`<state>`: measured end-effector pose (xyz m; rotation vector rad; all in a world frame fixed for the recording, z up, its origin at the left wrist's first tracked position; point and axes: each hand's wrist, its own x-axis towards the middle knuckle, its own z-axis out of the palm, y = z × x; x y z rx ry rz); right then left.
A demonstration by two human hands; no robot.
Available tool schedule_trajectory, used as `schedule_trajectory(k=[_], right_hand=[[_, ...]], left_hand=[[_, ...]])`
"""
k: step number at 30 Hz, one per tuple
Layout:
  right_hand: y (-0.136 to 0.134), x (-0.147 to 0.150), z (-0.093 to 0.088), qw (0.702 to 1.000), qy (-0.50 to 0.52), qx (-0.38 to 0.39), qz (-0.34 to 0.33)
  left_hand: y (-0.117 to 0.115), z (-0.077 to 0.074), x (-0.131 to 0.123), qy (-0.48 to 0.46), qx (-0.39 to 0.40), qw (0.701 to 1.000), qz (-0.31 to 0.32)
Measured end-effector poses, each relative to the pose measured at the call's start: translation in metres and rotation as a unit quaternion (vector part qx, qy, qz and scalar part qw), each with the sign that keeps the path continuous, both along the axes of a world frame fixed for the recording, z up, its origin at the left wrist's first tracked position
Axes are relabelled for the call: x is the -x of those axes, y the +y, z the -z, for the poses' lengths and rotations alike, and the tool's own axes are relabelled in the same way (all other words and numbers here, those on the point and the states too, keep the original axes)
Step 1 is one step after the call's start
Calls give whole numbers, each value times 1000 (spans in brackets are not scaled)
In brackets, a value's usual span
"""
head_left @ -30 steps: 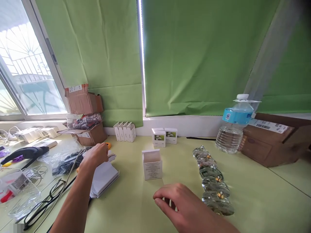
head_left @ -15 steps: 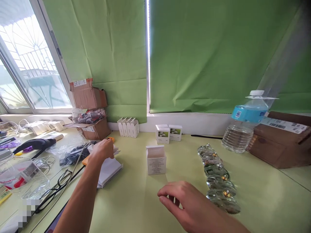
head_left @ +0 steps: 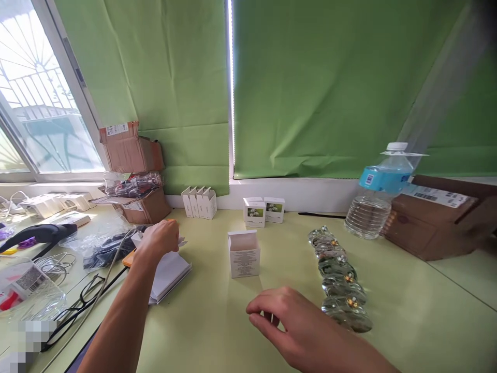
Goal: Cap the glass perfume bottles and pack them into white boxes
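My left hand (head_left: 161,239) is closed on a white cardboard piece (head_left: 136,238), whose edges stick out on both sides of it. Its fingertips are mostly hidden. Right below that hand lies a stack of flat white cardboard pieces (head_left: 170,273). My right hand (head_left: 287,318) hovers over the table's near middle, thumb and fingertips nearly meeting, with nothing visible in them. Beyond it stands a small white box (head_left: 244,259), upright, its top flap raised and printed text facing me. To its right, several clear glass ornaments with gold-coloured fittings (head_left: 342,285) lie in an overlapping row.
Two white boxes with a flower picture (head_left: 254,213) and several narrow white boxes (head_left: 199,203) stand at the back. A big water bottle (head_left: 370,207) and a brown carton (head_left: 430,228) are at right. Eyeglasses (head_left: 83,298), cables and stacked cartons (head_left: 132,155) crowd the left.
The view has turned slightly right, so the table items sit further left in the picture. Both hands keep nearly the same pose, the left still at the stack.
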<state>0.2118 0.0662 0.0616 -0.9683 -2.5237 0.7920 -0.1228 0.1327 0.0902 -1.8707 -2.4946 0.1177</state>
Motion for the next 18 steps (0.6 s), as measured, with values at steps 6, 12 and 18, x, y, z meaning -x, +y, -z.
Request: schedule_trajectory(k=[6, 12, 18], right_hand=[[-1, -3, 1, 1000, 1, -6, -5], [0, -3, 3, 1000, 1, -18, -4], [1, -1, 0, 1000, -6, -23, 3]], left_hand=[[2, 3, -5, 10, 8, 1000, -18], [1, 1, -6, 31, -12, 999, -34], [-11, -25, -8, 48, -55, 997, -25]])
